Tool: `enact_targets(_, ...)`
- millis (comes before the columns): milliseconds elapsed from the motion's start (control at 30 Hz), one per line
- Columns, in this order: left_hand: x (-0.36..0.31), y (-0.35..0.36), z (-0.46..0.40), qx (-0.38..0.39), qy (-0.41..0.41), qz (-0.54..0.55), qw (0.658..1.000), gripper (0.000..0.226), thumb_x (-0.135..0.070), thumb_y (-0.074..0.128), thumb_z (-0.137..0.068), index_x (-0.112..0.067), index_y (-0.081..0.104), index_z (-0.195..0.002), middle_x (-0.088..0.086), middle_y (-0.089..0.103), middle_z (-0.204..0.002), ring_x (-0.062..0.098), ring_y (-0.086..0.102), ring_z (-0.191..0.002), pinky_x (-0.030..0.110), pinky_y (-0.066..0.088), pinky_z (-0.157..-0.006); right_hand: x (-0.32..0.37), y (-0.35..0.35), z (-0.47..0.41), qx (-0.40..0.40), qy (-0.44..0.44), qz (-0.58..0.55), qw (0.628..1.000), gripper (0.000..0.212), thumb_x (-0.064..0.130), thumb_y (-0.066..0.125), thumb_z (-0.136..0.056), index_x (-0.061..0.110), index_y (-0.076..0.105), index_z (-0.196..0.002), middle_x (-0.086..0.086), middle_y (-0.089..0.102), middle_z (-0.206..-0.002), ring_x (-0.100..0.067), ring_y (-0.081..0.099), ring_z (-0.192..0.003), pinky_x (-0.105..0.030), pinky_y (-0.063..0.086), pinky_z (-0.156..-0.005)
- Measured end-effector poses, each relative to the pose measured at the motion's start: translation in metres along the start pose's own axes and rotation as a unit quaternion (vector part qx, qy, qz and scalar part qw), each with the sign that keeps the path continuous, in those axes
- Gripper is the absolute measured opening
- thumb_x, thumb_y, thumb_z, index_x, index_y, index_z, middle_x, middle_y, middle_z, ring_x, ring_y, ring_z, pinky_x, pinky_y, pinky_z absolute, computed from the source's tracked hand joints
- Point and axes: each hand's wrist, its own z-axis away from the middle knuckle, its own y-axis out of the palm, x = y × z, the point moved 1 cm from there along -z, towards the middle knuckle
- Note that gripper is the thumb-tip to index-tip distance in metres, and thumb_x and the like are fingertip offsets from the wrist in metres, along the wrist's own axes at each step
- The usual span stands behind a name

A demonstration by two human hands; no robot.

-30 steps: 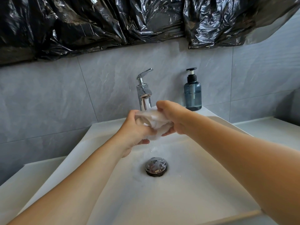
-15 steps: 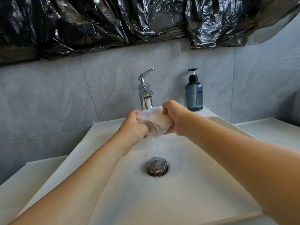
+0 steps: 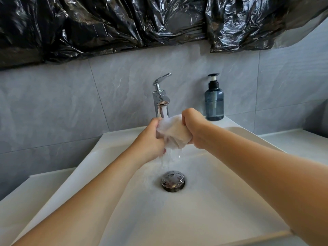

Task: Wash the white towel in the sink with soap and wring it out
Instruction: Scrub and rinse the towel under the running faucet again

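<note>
A bunched white towel [image 3: 173, 132] hangs between my hands just under the chrome faucet [image 3: 160, 96], above the white sink [image 3: 221, 201]. My left hand [image 3: 150, 139] grips its left end and my right hand [image 3: 193, 128] grips its right end, fingers curled round the cloth. Water runs from the spout onto the towel and streams off its underside toward the chrome drain plug [image 3: 173, 181]. A blue soap pump bottle [image 3: 213, 100] stands on the sink's back ledge, right of the faucet.
Grey wall tiles rise behind the sink, with crumpled black plastic sheeting [image 3: 124, 23] hung above them. A pale countertop [image 3: 292, 142] flanks the basin on both sides.
Both hands have drawn slightly apart with the towel stretched wider between them. Water now pours through the cloth and down into the basin.
</note>
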Motion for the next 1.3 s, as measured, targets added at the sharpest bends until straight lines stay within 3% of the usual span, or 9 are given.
enact_targets(233,-0.014,-0.002,0.001,-0.028,-0.012,0.092,0.995,0.055,0.011,0.048,-0.077,-0.017,0.052,-0.124,0.007,0.062,-0.093,0.023,0.056,-0.077,0.037,0.046,-0.062,0.003,0.000,0.002,-0.011,-0.037,-0.056,0.998,0.061,0.058,0.048,-0.071,0.021,0.050,-0.121,-0.008,0.057,-0.118,-0.031,0.058,-0.105,-0.044,0.049,-0.091)
enact_targets(333,-0.019,-0.004,0.005,-0.009,-0.030,0.150,0.988,0.063,-0.014,0.046,-0.060,-0.015,0.056,-0.122,0.008,0.056,-0.093,0.021,0.048,-0.078,0.030,0.037,-0.058,0.000,0.000,0.000,-0.027,-0.066,-0.053,0.996,0.043,0.047,0.045,-0.086,0.020,0.049,-0.118,-0.009,0.057,-0.116,-0.030,0.060,-0.101,-0.041,0.053,-0.082)
enact_targets(467,-0.019,-0.004,0.006,0.002,-0.025,0.156,0.987,0.060,-0.039,0.042,-0.072,-0.012,0.061,-0.122,0.007,0.060,-0.088,0.019,0.050,-0.074,0.032,0.036,-0.061,-0.003,0.001,0.001,-0.028,-0.063,-0.033,0.997,0.041,0.036,0.041,-0.089,0.012,0.057,-0.118,-0.011,0.062,-0.112,-0.029,0.061,-0.093,-0.031,0.045,-0.064)
enact_targets(667,-0.018,-0.005,0.002,-0.082,-0.027,0.164,0.983,0.026,-0.011,0.048,-0.096,-0.018,0.065,-0.114,0.003,0.068,-0.097,0.016,0.061,-0.083,0.029,0.046,-0.065,0.001,0.000,0.007,-0.001,-0.030,-0.039,0.999,0.018,0.030,0.043,-0.088,0.017,0.054,-0.085,-0.007,0.057,-0.087,-0.026,0.054,-0.083,-0.034,0.041,-0.073)
enact_targets(800,-0.012,-0.004,-0.002,-0.140,-0.044,0.168,0.975,0.020,-0.017,0.048,-0.102,-0.019,0.065,-0.112,0.005,0.069,-0.106,0.019,0.061,-0.093,0.032,0.046,-0.076,0.002,0.002,0.012,0.022,0.005,-0.046,0.999,0.019,0.029,0.045,-0.081,0.017,0.057,-0.091,-0.008,0.059,-0.090,-0.029,0.056,-0.083,-0.036,0.044,-0.075)
enact_targets(967,-0.007,-0.007,-0.007,-0.202,-0.077,0.201,0.955,0.030,-0.011,0.046,-0.101,-0.012,0.055,-0.130,0.009,0.063,-0.116,0.020,0.058,-0.097,0.027,0.044,-0.066,0.000,0.003,0.017,0.086,0.019,-0.044,0.995,0.015,0.019,0.042,-0.088,0.015,0.055,-0.081,-0.005,0.059,-0.074,-0.024,0.059,-0.064,-0.032,0.053,-0.061)
enact_targets(1100,-0.006,-0.009,-0.008,-0.215,-0.071,0.207,0.952,0.019,-0.004,0.043,-0.094,-0.013,0.059,-0.100,0.009,0.054,-0.092,0.020,0.049,-0.084,0.031,0.035,-0.068,-0.001,0.004,0.022,0.106,0.012,-0.014,0.994,0.022,0.017,0.040,-0.089,0.014,0.058,-0.075,-0.006,0.062,-0.069,-0.027,0.060,-0.064,-0.036,0.053,-0.063)
enact_targets(1233,-0.008,-0.009,-0.008,-0.216,-0.070,0.192,0.955,0.020,-0.004,0.042,-0.094,-0.016,0.057,-0.098,0.010,0.055,-0.089,0.019,0.050,-0.081,0.030,0.036,-0.065,-0.002,0.005,0.024,0.107,0.021,0.005,0.994,0.024,0.017,0.039,-0.087,0.014,0.058,-0.073,-0.007,0.062,-0.067,-0.028,0.060,-0.066,-0.045,0.055,-0.079)
enact_targets(1300,-0.008,-0.009,-0.008,-0.219,-0.080,0.190,0.954,0.020,-0.007,0.044,-0.096,-0.011,0.062,-0.103,0.011,0.066,-0.098,0.023,0.059,-0.087,0.031,0.043,-0.072,-0.002,0.007,0.025,0.101,0.020,0.008,0.995,0.022,0.019,0.040,-0.087,0.015,0.058,-0.075,-0.006,0.062,-0.071,-0.027,0.060,-0.068,-0.040,0.055,-0.075)
